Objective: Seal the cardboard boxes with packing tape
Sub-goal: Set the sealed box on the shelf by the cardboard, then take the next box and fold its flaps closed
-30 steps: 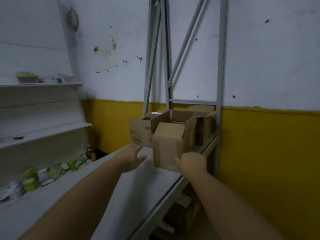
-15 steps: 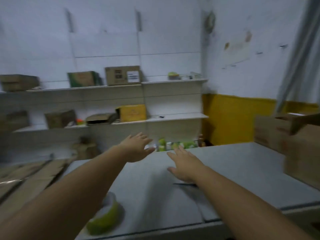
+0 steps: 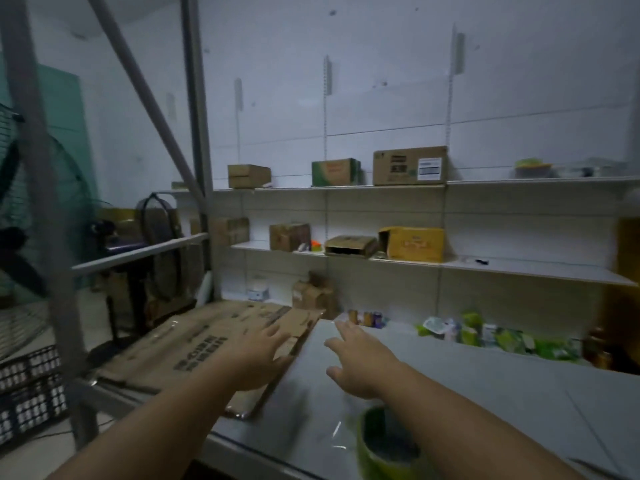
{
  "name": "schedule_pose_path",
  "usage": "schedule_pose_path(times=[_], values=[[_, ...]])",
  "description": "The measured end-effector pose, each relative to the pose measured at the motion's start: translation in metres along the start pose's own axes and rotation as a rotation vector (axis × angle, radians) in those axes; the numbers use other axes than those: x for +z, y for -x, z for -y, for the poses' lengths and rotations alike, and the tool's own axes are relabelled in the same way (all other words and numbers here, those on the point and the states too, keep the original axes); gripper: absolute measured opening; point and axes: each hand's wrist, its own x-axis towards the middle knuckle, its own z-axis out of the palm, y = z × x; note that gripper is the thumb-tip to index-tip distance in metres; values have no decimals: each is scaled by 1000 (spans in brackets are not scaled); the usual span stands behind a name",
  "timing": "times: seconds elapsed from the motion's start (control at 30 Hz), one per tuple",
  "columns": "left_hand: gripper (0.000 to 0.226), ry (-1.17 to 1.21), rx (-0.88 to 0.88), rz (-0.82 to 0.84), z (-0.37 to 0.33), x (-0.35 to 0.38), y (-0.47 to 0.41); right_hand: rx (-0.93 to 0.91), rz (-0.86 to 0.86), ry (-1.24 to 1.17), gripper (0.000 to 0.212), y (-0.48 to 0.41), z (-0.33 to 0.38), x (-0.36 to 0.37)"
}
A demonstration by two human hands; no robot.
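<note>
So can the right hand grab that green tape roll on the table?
Probably yes. The green tape roll lies on the table just beneath the right forearm, with nothing stacked on it. The right hand is open and empty but reaches past it, so it would need to pull back.

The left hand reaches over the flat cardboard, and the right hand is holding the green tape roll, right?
Not quite. The head view shows the right hand open and holding nothing; the green tape roll lies on the table under that forearm. The left hand does reach over the flat cardboard.
</note>
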Motion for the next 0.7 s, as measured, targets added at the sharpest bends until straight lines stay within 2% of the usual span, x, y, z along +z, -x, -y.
schedule_pose_path(times=[0.07,0.23,0.3,0.37,0.47,0.53,0.6,0.7], values=[[61,38,-65,35,23,11,1,-22,6,-17,58,-17,20,5],[56,87,-101,54,76,23,-1,-70,68,-24,58,-52,57,25],[58,157,-179,54,101,29,-1,-45,94,-78,54,-65,67,31],[58,247,-267,31,124,37,1,25,131,-164,49,-77,77,37],[52,233,-364,-59,157,54,4,182,158,-305,47,-88,92,55],[47,269,-431,-78,178,69,6,269,102,-326,53,-93,100,71],[51,299,-492,-68,193,84,6,351,22,-307,60,-94,108,86],[55,258,-548,-140,207,93,0,432,-70,-342,56,-97,114,94]])
